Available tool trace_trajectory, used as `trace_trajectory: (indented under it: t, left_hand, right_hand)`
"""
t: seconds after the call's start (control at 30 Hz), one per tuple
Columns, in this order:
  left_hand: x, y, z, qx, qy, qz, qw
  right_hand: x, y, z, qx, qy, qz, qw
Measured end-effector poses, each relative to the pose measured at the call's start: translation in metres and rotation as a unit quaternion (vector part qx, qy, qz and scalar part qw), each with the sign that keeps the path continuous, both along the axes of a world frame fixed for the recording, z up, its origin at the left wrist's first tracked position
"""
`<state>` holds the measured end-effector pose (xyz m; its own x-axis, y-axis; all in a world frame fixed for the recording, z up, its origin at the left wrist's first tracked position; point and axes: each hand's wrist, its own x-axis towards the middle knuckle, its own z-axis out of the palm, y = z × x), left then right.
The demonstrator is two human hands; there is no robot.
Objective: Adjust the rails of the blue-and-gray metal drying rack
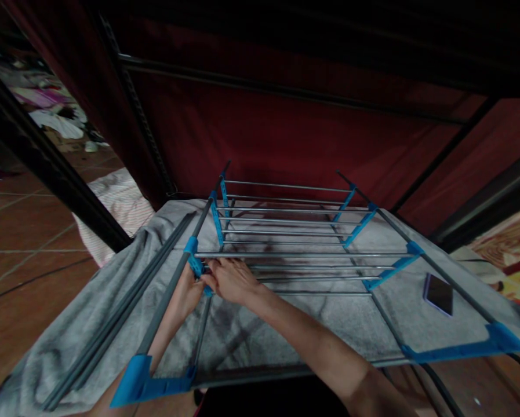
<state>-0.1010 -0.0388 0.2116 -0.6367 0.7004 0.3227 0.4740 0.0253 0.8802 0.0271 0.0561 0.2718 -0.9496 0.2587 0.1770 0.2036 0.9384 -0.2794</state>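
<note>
A rack frame of grey metal tubes and blue plastic brackets lies in front of me on a grey blanket (324,324). My left hand (189,298) reaches under the left side tube (166,304) and is closed around a blue bracket (193,258). From the inner side, my right hand (233,281) closes its fingers at the left end of a thin metal rod (312,268), right beside that bracket. The hands nearly touch, and the right fingertips are partly hidden. Just above them, a crossbar (303,255) spans to the right-hand bracket (392,271).
Several loose grey tubes (124,307) lie on the blanket at left. A phone (437,294) rests beyond the right side tube. Dark metal posts (55,156) and a dark red cloth (260,139) stand around the blanket. Tiled floor (20,231) shows at left.
</note>
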Motion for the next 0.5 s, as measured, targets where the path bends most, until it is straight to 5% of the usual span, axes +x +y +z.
trace_trajectory:
  t: [0.5]
  left_hand:
    - [0.003,0.01,-0.022,0.008,-0.106,0.021,0.994]
  right_hand:
    - [-0.02,0.001,-0.006,0.009,-0.07,-0.018,0.997]
